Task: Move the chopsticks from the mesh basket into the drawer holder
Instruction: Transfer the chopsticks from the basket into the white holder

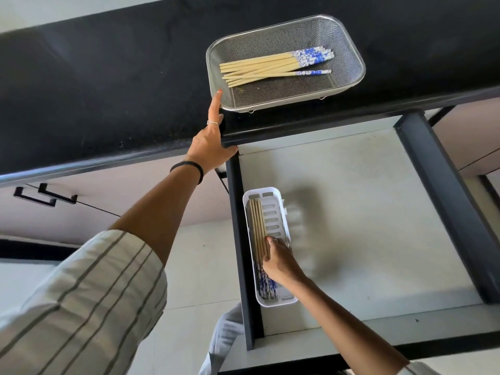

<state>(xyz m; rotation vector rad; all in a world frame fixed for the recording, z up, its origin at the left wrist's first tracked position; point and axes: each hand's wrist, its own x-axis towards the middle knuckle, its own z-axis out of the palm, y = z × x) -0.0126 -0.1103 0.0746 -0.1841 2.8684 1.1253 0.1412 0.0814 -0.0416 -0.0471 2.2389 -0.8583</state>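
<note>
A steel mesh basket stands on the black counter, holding several chopsticks with pale shafts and blue-and-white patterned ends. My left hand rests on the counter edge, its index finger touching the basket's near-left corner, holding nothing. Below, in the open drawer, a white slotted holder lies along the left wall with several chopsticks in it. My right hand lies on those chopsticks in the holder, fingers curled over them; whether it grips them I cannot tell.
The drawer has a pale floor and dark side rails. The black counter stretches left. Cabinet doors with black handles sit below at the left. A tiled floor shows underneath.
</note>
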